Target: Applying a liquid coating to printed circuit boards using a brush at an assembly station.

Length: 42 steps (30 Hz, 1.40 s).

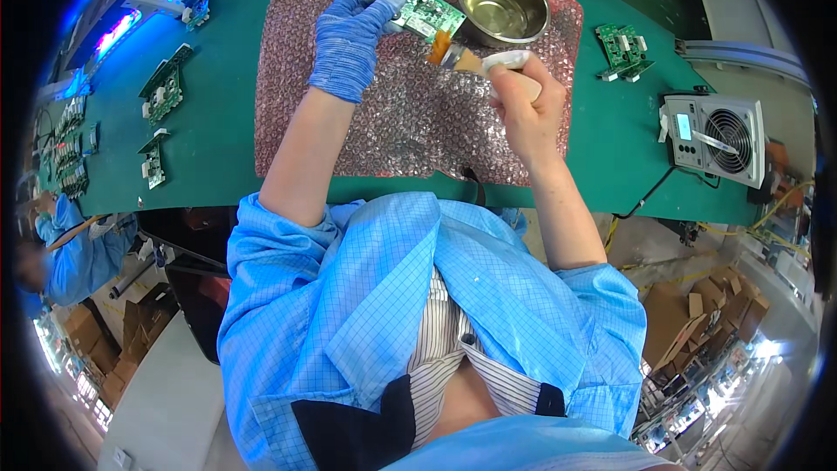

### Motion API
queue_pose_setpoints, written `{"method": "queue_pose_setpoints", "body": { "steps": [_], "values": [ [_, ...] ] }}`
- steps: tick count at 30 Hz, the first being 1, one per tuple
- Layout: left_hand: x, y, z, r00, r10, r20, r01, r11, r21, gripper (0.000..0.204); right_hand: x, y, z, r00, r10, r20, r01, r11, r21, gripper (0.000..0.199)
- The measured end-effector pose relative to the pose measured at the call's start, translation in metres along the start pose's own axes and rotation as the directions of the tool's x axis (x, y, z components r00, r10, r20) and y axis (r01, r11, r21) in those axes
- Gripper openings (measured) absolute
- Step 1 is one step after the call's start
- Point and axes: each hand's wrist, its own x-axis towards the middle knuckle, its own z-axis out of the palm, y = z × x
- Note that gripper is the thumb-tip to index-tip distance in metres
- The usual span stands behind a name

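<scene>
A: Item one, leftmost?
B: Left hand [353, 30], blue knit glove, fingers pinched on the near-left edge of a green circuit board [429, 15], held tilted above the pink bubble wrap [410, 113].
A: Next?
B: Brush [462, 58]; long axis runs right to left, orange bristles pointing left at the board's lower edge. Right hand [523, 100], bare, clamped on its handle.
A: Beyond?
B: Metal bowl [503, 4], just behind the brush.
</scene>
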Motion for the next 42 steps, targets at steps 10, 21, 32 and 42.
{"method": "queue_pose_setpoints", "body": {
  "steps": [10, 21, 32, 42],
  "values": [
    [0.018, 0.003, -0.008, 0.997, -0.026, -0.073, 0.025, 1.0, -0.003, 0.013, 0.002, -0.005, 0.003, 0.995, -0.016, -0.103, 0.023, 0.997, 0.072, 0.012],
    [0.132, 0.03, -0.047, 0.974, 0.112, -0.196, -0.128, 0.989, -0.072, 0.013, 0.022, 0.004, -0.027, 0.922, 0.027, -0.387, 0.033, 0.989, 0.147, 0.012],
    [0.243, 0.004, -0.103, 0.52, 0.794, 0.315, -0.711, 0.198, 0.675, 0.011, 0.035, 0.019, -0.031, 0.887, 0.119, -0.446, -0.058, 0.987, 0.147, 0.01],
    [0.282, -0.064, 0.037, 0.982, 0.155, 0.104, -0.166, 0.467, 0.868, 0.039, 0.048, 0.023, -0.037, 0.883, 0.126, -0.453, -0.045, 0.982, 0.185, 0.01]
  ]
}}
